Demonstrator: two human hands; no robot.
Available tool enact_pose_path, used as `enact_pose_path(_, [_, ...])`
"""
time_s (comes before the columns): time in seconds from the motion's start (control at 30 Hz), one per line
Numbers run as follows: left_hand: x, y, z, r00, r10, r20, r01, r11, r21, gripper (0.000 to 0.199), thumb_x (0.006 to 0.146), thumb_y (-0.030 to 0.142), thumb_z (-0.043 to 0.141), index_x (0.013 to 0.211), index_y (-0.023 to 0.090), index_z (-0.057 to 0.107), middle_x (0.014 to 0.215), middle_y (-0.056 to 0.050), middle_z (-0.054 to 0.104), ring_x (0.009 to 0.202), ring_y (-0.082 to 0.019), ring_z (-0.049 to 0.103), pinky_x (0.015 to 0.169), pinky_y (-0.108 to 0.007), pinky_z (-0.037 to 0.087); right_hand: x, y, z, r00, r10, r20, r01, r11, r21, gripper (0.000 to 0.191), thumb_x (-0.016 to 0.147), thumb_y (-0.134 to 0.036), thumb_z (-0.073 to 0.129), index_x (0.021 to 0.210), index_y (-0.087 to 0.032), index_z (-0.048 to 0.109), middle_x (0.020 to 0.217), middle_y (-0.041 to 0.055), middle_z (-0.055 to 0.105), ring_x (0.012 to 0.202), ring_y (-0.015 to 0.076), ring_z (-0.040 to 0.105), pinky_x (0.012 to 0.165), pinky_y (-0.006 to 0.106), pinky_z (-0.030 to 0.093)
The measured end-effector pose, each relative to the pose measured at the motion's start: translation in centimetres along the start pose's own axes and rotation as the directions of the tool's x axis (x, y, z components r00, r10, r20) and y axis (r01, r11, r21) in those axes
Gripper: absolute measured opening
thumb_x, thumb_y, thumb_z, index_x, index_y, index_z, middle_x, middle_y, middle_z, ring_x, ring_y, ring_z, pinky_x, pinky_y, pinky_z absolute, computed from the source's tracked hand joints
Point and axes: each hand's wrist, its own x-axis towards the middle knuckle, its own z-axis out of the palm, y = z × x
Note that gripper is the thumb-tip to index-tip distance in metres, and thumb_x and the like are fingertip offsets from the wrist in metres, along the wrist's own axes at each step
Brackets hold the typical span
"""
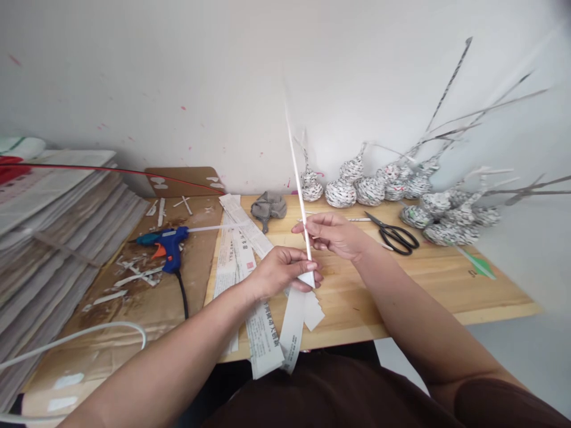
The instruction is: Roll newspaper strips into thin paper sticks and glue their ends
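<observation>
A thin rolled paper stick [298,178] stands tilted up over the table, its upper end blurred against the wall. Low on the stick, my left hand [289,270] pinches it where a flat newspaper strip [294,324] hangs down toward my lap. Higher up, my right hand [332,235] has its thumb and fingers closed round the stick. Beneath and left of my hands lie several loose newspaper strips [263,333], printed with characters. Black-handled scissors [399,236] rest beyond my right hand.
A blue glue gun [172,246] lies on stained cardboard [196,285] at left, among paper scraps. Stacked newspapers [57,238] fill the far left. A grey cloth bundle [268,206] sits near the wall. Several woven paper gourds [354,184] line the back right, with long sticks poking out.
</observation>
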Motion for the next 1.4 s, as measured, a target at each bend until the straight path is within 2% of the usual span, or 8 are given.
enact_pose_path(0.13, [-0.04, 0.03, 0.04, 1.0, 0.0, 0.019, 0.001, 1.0, -0.023, 0.031, 0.075, 0.039, 0.071, 0.09, 0.012, 0.069, 0.084, -0.011, 0.073, 0.077, -0.021, 0.071, 0.065, -0.029, 0.057, 0.06, 0.06, 0.21, 0.997, -0.005, -0.072, 0.006, 1.0, 0.002, 0.022, 0.067, -0.035, 0.078, 0.071, -0.015, 0.07, 0.057, -0.0016, 0.051, 0.049, 0.0053, 0.039, 0.041, 0.019, 0.022])
enact_pose_path(0.33, [-0.25, 0.21, 0.15, 0.999, 0.035, 0.031, -0.031, 0.994, -0.105, 0.031, 0.076, 0.037, 0.07, 0.094, 0.011, 0.069, 0.084, -0.011, 0.073, 0.077, -0.021, 0.071, 0.069, -0.032, 0.057, -0.02, 0.1, 0.12, 0.999, 0.016, -0.028, -0.014, 0.997, 0.07, 0.027, 0.073, -0.041, 0.073, 0.083, -0.015, 0.072, 0.062, 0.0003, 0.053, 0.056, 0.0079, 0.045, 0.043, 0.02, 0.028])
enact_pose_path(0.53, [-0.24, 0.16, 0.28, 0.996, 0.051, 0.076, -0.043, 0.994, -0.1, 0.033, 0.079, 0.037, 0.067, 0.098, 0.01, 0.069, 0.088, -0.012, 0.072, 0.082, -0.021, 0.07, 0.073, -0.033, 0.057, 0.1, 0.16, 0.32, 0.997, 0.028, -0.071, -0.018, 0.991, 0.136, 0.025, 0.063, -0.033, 0.081, 0.068, -0.013, 0.067, 0.058, -0.0022, 0.051, 0.05, 0.0051, 0.042, 0.04, 0.017, 0.022])
enact_pose_path(0.73, [-0.17, 0.13, 0.26, 0.995, 0.093, 0.045, -0.088, 0.991, -0.099, 0.032, 0.08, 0.037, 0.067, 0.097, 0.01, 0.068, 0.084, -0.011, 0.072, 0.084, -0.022, 0.07, 0.074, -0.035, 0.057, -0.13, 0.02, 0.04, 0.994, 0.056, 0.097, -0.059, 0.998, 0.02, 0.032, 0.075, -0.043, 0.071, 0.083, -0.012, 0.072, 0.056, -0.0005, 0.054, 0.047, 0.0063, 0.045, 0.04, 0.018, 0.025])
enact_pose_path(0.93, [-0.16, 0.12, 0.29, 0.998, 0.029, 0.053, -0.025, 0.997, -0.078, 0.029, 0.074, 0.032, 0.073, 0.094, 0.011, 0.068, 0.083, -0.01, 0.072, 0.077, -0.021, 0.071, 0.069, -0.032, 0.057, 0.13, 0.21, 0.27, 0.999, -0.008, -0.033, 0.008, 1.0, 0.02, 0.025, 0.067, -0.035, 0.079, 0.066, -0.013, 0.067, 0.054, -0.0027, 0.052, 0.045, 0.0035, 0.037, 0.039, 0.018, 0.022])
enact_pose_path(1.13, [-0.1, 0.21, 0.24, 0.999, 0.041, 0.015, -0.04, 0.998, -0.056, 0.027, 0.073, 0.031, 0.073, 0.09, 0.011, 0.068, 0.08, -0.009, 0.072, 0.078, -0.02, 0.07, 0.071, -0.033, 0.058, -0.14, -0.09, 0.17, 0.997, -0.004, 0.082, 0.008, 0.999, -0.049, 0.029, 0.076, -0.039, 0.07, 0.081, -0.011, 0.071, 0.056, -0.0008, 0.054, 0.046, 0.0048, 0.04, 0.039, 0.018, 0.024])
enact_pose_path(1.27, [-0.04, 0.03, 0.19, 0.999, 0.03, 0.027, -0.029, 0.999, -0.024, 0.029, 0.073, 0.031, 0.074, 0.092, 0.011, 0.067, 0.081, -0.008, 0.072, 0.08, -0.019, 0.069, 0.072, -0.033, 0.057, -0.03, -0.03, 0.24, 0.999, -0.038, -0.014, 0.038, 0.999, -0.039, 0.025, 0.068, -0.032, 0.078, 0.064, -0.012, 0.063, 0.05, -0.0051, 0.047, 0.043, 0.003, 0.035, 0.04, 0.017, 0.024])
enact_pose_path(1.4, [-0.06, 0.1, 0.19, 1.0, 0.026, 0.007, -0.026, 0.999, -0.039, 0.029, 0.071, 0.031, 0.075, 0.091, 0.011, 0.067, 0.08, -0.008, 0.072, 0.078, -0.019, 0.069, 0.072, -0.033, 0.057, -0.06, -0.06, 0.11, 0.999, -0.031, 0.013, 0.031, 0.998, -0.047, 0.029, 0.075, -0.04, 0.072, 0.075, -0.012, 0.068, 0.056, -0.002, 0.052, 0.047, 0.0045, 0.04, 0.039, 0.017, 0.024])
